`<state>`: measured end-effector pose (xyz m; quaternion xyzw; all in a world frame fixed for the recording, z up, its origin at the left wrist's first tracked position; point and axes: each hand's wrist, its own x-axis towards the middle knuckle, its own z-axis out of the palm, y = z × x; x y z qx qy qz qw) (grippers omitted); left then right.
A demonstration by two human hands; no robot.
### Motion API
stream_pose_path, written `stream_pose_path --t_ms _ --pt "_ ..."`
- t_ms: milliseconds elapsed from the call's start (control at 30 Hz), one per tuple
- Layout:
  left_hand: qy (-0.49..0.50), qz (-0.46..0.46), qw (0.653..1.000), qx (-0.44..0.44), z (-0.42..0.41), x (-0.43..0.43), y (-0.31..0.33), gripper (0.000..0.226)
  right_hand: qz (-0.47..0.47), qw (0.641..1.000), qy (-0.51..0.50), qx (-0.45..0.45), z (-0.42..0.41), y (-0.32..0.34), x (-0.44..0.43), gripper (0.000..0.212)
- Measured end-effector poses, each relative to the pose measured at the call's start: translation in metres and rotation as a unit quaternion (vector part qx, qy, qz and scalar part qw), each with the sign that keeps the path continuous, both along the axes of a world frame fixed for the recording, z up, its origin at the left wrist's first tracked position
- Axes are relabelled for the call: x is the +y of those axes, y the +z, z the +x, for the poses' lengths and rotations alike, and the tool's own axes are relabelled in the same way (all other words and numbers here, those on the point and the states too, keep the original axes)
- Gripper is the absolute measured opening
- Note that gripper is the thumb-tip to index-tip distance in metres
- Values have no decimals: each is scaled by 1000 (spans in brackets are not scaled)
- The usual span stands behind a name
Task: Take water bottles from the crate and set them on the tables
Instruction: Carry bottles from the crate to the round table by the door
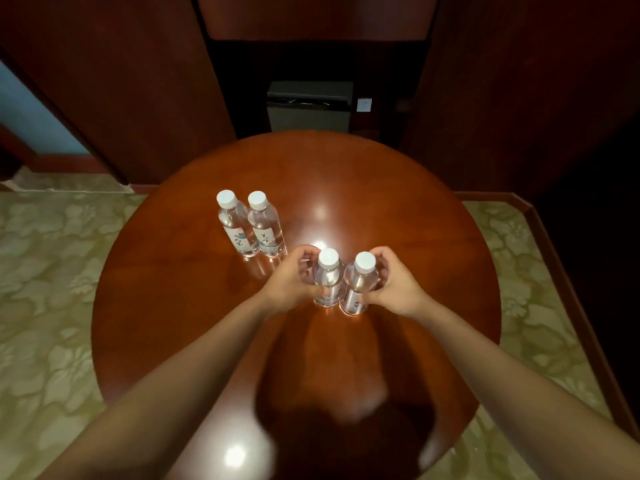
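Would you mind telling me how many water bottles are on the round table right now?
4. Two stand side by side at the back left; the left hand holds one, the right hand another.

You are working in dim, warm light from overhead. It throws bright glare spots on the polished round table (166, 306), one far of centre and one at the near left edge. Your own shadow darkens the near middle of the tabletop. The wood panels (131, 81) at the far side sink into near-black. Straight lines bow at the frame edges, and your near forearms are soft.
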<state>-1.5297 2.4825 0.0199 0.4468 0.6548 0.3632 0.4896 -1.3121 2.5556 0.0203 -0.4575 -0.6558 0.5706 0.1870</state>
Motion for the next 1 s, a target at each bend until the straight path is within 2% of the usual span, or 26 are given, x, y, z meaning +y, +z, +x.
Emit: stream_pose_path --t_ms 133,300,467,600,733,833,1000 --pt "-32 11 994 102 2 -1 18 73 57 994 49 -73 -1 14 -3 64" --pt "-61 28 976 209 3 3 44 54 104 989 47 -90 -3 32 -3 51" --pt "-84 41 949 300 10 7 59 45 144 981 33 -128 -1 42 1 31" --pt "-134 67 889 433 14 12 68 39 177 969 51 -166 -4 42 1 24" --pt "-172 100 830 521 9 22 75 29 177 966 63 -178 -13 43 6 19" --pt "-188 114 804 552 0 34 78 31 173 968 59 -172 -22 43 15 22" --pt "-193 126 807 543 -28 58 81 34 160 974 31 -156 -44 50 34 27"
